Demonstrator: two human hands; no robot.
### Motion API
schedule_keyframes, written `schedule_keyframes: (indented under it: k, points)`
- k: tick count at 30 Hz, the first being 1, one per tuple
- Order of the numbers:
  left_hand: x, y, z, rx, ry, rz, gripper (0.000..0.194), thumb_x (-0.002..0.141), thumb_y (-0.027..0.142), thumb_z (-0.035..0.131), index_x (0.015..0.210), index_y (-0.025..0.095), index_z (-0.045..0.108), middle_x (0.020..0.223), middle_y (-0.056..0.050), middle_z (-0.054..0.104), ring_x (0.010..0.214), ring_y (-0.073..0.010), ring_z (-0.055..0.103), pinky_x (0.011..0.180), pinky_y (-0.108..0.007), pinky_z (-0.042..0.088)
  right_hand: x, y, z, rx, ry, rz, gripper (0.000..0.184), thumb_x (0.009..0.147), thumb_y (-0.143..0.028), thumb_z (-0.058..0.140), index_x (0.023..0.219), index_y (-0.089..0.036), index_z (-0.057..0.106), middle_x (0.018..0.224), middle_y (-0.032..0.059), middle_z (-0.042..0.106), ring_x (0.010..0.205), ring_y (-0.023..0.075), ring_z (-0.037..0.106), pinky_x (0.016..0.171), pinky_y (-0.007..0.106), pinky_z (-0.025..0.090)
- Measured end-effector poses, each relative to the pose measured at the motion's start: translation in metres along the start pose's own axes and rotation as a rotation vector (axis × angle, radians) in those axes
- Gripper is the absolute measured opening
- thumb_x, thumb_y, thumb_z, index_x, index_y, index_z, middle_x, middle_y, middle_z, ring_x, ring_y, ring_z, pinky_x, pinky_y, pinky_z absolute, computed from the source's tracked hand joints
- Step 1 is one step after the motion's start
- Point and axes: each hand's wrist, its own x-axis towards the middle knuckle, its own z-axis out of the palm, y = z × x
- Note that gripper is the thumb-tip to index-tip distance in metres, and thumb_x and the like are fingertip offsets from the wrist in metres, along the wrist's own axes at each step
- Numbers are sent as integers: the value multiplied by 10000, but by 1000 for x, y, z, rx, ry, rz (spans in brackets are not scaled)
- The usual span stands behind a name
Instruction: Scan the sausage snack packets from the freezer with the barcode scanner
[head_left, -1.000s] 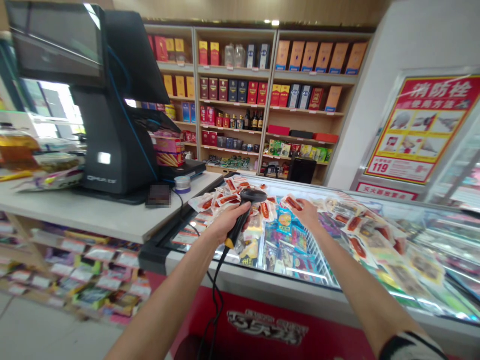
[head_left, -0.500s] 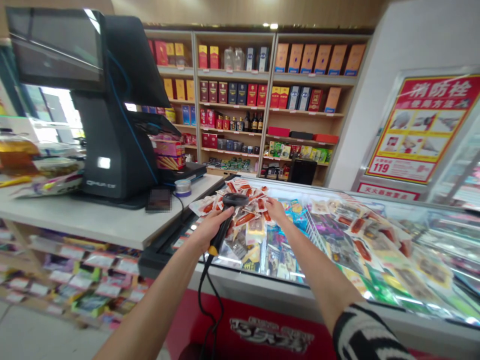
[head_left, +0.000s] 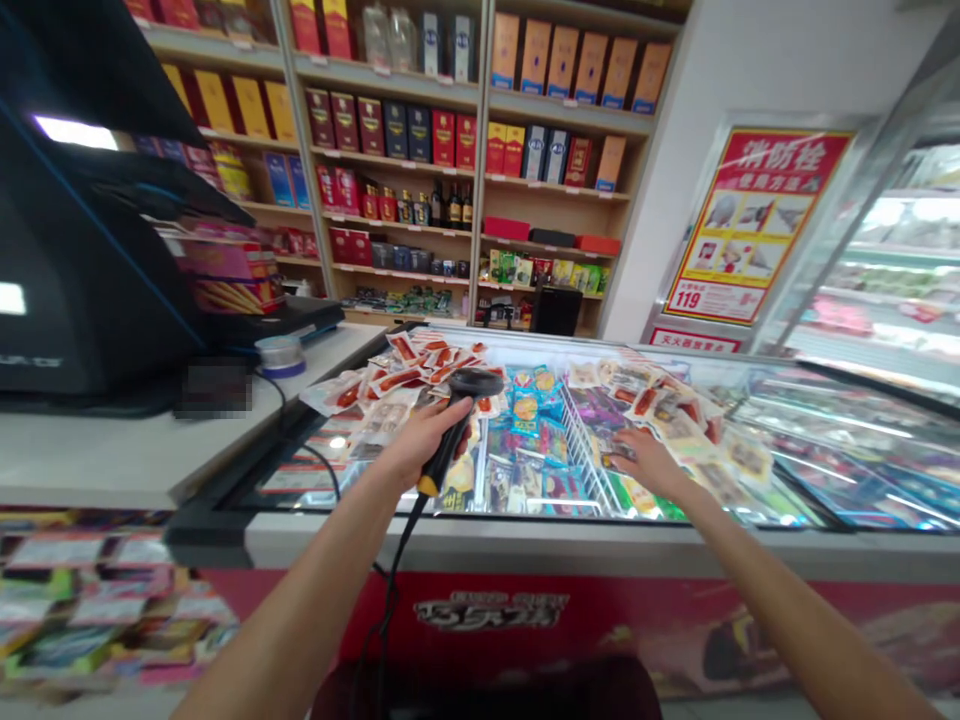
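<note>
Head view: The left hand (head_left: 433, 437) grips the handle of a black barcode scanner (head_left: 459, 415) above the near left part of the freezer (head_left: 525, 548). The right hand (head_left: 636, 458), fingers partly curled, is at the packets (head_left: 621, 450) right of the wire divider (head_left: 589, 455); whether it grips one cannot be determined. Sausage packs (head_left: 401, 378) lie piled at left, beyond the scanner.
</note>
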Motion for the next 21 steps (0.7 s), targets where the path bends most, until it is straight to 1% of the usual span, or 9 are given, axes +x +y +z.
schedule_keyframes:
  k: [2, 5, 8, 10, 11, 13, 15, 17, 21]
  points:
    - [0, 0, 7, 5, -3, -5, 309, 625, 420, 587, 703, 134, 499, 580, -4, 542, 438, -73, 487, 408, -188, 373, -8, 6, 1, -2, -38, -1, 357, 710, -353, 495, 1008, -166, 555, 997, 88, 581, 909, 208, 525, 791, 312, 376]
    - [-1, 1, 12, 22, -5, -11, 313, 624, 412, 593, 726, 130, 505, 581, -7, 541, 440, -72, 491, 409, -187, 376, 1, -2, 5, 3, -20, 97, 436, 672, -399, 535, 1039, -165, 541, 950, 106, 598, 891, 233, 535, 747, 316, 384]
    - [-3, 2, 10, 33, -7, 2, 314, 629, 418, 589, 714, 131, 495, 571, -5, 535, 439, -76, 491, 411, -192, 377, 29, -22, 8, 145, -68, 207, 361, 602, -420, 595, 864, -172, 605, 828, 94, 626, 785, 236, 569, 659, 300, 404]
    - [-6, 4, 7, 38, -9, 12, 311, 635, 421, 582, 714, 134, 490, 570, -1, 531, 441, -76, 490, 417, -195, 378, 51, -39, 11, 342, -42, 316, 310, 582, -408, 609, 770, -162, 599, 736, 80, 626, 696, 223, 579, 592, 287, 413]
    - [-8, 6, 6, 43, -7, 16, 308, 639, 420, 579, 713, 135, 489, 570, 0, 529, 443, -75, 490, 420, -195, 378, 62, -48, 13, 489, -3, 377, 289, 596, -391, 598, 768, -160, 585, 716, 71, 623, 669, 211, 580, 568, 280, 417]
    - [-13, 8, 4, 61, -3, 22, 301, 649, 417, 569, 710, 134, 485, 570, 0, 527, 444, -74, 489, 421, -193, 374, 82, -66, 18, 869, 84, 493, 248, 651, -329, 545, 832, -160, 550, 714, 54, 618, 632, 182, 581, 536, 266, 429]
    - [-17, 10, 2, 81, -8, 20, 296, 661, 416, 558, 704, 135, 479, 564, 1, 524, 442, -74, 487, 419, -192, 370, 101, -82, 23, 1185, 131, 558, 227, 700, -264, 472, 904, -172, 512, 714, 31, 612, 602, 151, 579, 520, 252, 440]
    - [-20, 9, 0, 87, -18, 10, 291, 668, 417, 551, 707, 139, 473, 558, 3, 522, 440, -76, 488, 416, -193, 366, 115, -94, 27, 1326, 169, 576, 213, 721, -227, 420, 914, -184, 498, 686, 8, 600, 571, 127, 572, 514, 242, 447]
    - [-20, 5, -4, 73, -1, -7, 289, 665, 418, 556, 709, 148, 464, 551, 6, 523, 436, -78, 491, 410, -191, 361, 134, -107, 30, 1410, 261, 555, 180, 716, -187, 385, 853, -189, 501, 627, -26, 576, 531, 98, 549, 511, 223, 455]
